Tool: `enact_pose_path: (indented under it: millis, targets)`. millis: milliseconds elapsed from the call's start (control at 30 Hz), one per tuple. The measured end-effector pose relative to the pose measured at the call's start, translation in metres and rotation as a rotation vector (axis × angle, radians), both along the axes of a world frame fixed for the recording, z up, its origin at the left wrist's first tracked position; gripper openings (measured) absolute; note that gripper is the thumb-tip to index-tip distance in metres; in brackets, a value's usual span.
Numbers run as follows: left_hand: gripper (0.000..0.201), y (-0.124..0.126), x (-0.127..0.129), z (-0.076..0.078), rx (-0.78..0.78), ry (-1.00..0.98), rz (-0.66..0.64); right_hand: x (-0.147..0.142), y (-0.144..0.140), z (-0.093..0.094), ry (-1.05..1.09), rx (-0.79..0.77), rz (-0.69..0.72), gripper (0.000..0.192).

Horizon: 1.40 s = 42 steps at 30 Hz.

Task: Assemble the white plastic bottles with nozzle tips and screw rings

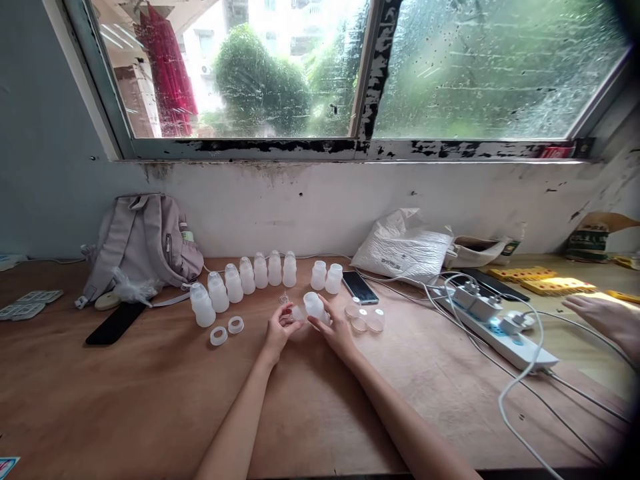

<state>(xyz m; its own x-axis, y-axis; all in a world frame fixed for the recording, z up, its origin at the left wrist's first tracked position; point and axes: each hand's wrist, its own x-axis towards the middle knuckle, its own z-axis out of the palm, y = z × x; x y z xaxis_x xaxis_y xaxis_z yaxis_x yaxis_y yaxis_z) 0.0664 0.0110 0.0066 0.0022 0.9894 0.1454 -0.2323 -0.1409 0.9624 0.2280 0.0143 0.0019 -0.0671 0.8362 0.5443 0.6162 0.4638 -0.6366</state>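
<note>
My right hand [339, 328] is closed round a small frosted-white bottle [313, 305] with an open top. Pinched in my left hand [281, 331] is a small translucent piece [297, 313], held beside the bottle; its exact kind is unclear. Just behind my left fingers lies a clear, thin part [284, 298]. Two white rings [219, 336] rest to the left. Beyond them, several capped frosted bottles [233, 283] stand in a curved row. Two uncapped bottles [319, 275] stand behind my right hand, and several clear round caps [375, 321] lie right of it.
A phone [360, 287] and a silver bag [403, 247] lie at the back right. Cables run from a white power strip [500, 340]. Another person's hand [603, 320] rests at far right, near yellow trays [560, 285]. A backpack [145, 240] and black phone [116, 323] are left.
</note>
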Motion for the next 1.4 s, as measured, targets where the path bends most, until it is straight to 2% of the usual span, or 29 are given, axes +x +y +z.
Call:
enact_pose_path:
  millis: [100, 200, 300, 500, 967, 1400]
  targets:
    - [0.049, 0.001, -0.002, 0.002, -0.024, -0.083, 0.070, 0.002, -0.005, 0.005, -0.223, 0.110, -0.062, 0.054]
    - [0.040, -0.001, -0.004, 0.005, -0.019, -0.081, 0.041, -0.002, -0.009, 0.007, -0.393, 0.165, -0.125, 0.054]
    - [0.036, -0.003, -0.005, 0.007, -0.008, -0.061, 0.037, -0.005, -0.012, 0.008, -0.461, 0.185, -0.157, 0.055]
    - [0.036, -0.002, -0.004, 0.004, -0.035, -0.022, 0.058, -0.007, -0.018, 0.009, -0.491, 0.180, -0.193, 0.056]
    - [0.042, -0.002, -0.005, 0.003, -0.128, -0.093, 0.045, -0.011, -0.023, 0.010, -0.434, 0.153, -0.147, 0.057]
    - [0.039, 0.000, -0.005, 0.002, -0.144, -0.081, 0.060, -0.012, -0.028, 0.017, -0.491, 0.164, -0.147, 0.055]
